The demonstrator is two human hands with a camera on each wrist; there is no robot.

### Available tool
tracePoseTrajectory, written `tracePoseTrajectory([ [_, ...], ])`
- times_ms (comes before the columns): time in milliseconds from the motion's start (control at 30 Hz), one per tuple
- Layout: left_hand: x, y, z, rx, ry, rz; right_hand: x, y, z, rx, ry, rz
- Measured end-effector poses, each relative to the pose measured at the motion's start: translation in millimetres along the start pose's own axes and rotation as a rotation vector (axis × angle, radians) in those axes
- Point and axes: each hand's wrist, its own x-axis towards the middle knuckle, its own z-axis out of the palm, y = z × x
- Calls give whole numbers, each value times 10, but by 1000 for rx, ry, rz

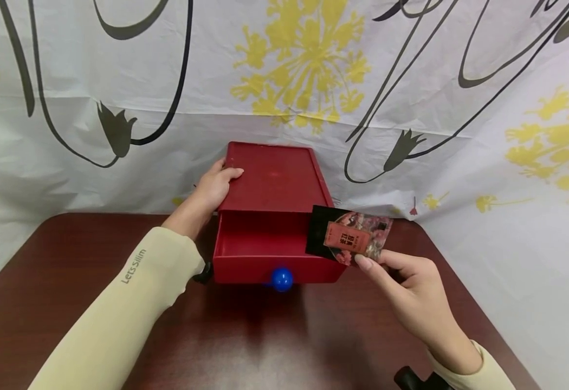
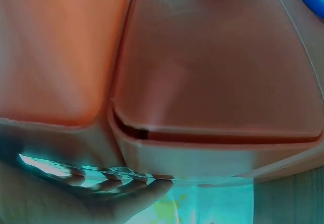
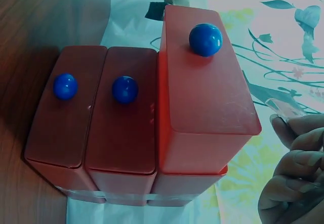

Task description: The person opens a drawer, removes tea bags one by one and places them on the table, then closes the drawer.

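A red drawer cabinet (image 1: pixel 276 176) stands on the table with its top drawer (image 1: pixel 245 269) pulled out. The drawer's visible inside looks bare, though the packet hides its right part. My left hand (image 1: pixel 213 187) braces the cabinet's left side, thumb laid on the top; in the left wrist view its fingers (image 2: pixel 136 198) stretch along the side wall. My right hand (image 1: pixel 413 295) pinches a black and pink tea packet (image 1: pixel 348 236) by its near right edge. The packet hangs over the drawer's right front corner. In the right wrist view only the fingers (image 3: pixel 296 171) and a bit of packet show.
A blue knob (image 1: pixel 282 279) sticks out of the open drawer's front. Two lower drawers, a middle one (image 3: pixel 121 133) and a bottom one (image 3: pixel 63 127), are closed. Behind the dark wooden table (image 1: pixel 265 346) hangs a white floral cloth (image 1: pixel 206 65).
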Motion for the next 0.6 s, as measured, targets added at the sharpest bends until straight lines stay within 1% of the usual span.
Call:
tracePoseTrajectory([
  [167,-12,10,3,-4,6,0,-63,64,-29,0,-9,3],
  [300,-17,10,2,-5,-5,-9,-105,130,-40,22,3,41],
  [433,-15,4,-5,-12,-11,-10,-138,199,-9,49,-3,61],
  [600,-15,-1,-1,-27,-12,-13,-157,231,29,83,-48,91],
])
